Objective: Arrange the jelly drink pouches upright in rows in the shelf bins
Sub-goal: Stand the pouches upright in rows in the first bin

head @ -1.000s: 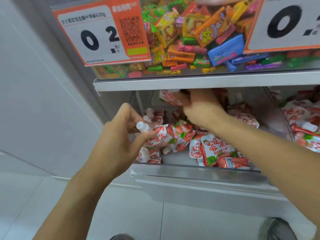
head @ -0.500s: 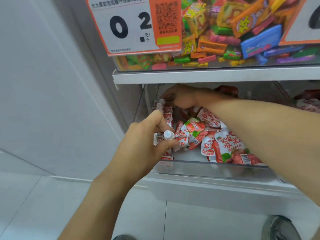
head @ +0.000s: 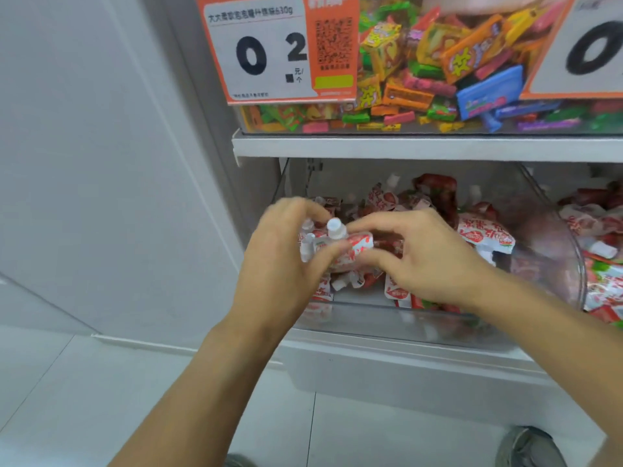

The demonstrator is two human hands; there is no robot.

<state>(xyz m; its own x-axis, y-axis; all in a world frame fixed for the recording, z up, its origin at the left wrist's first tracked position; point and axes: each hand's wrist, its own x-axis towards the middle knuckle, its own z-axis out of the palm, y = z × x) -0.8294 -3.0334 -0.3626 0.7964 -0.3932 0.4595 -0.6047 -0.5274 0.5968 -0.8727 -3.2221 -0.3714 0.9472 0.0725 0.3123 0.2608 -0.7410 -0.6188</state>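
Head view: both hands meet in front of the clear shelf bin (head: 387, 326) on the lower shelf. Left hand (head: 283, 264) grasps a small bunch of jelly drink pouches (head: 350, 247), thumb across the front, white caps (head: 335, 228) sticking up at about 12 o'clock of the grip. Right hand (head: 424, 257) comes in from 3 o'clock, fingers curled and pinching the same bunch at its right end. The bunch is held just above the bin's left front area, motion-blurred, so exact pouch count can't be told. More loose pouches (head: 485, 234) lie jumbled in the bin, flat or tilted, not in rows. At 3 o'clock a neighbouring bin (head: 603, 281) holds more of the same. At 12 o'clock, upper shelf: candy bin (head: 438, 72) with an orange price tag (head: 276, 48) reading "0 2". A shoe (head: 532, 448) at 5 o'clock on the tiled floor.
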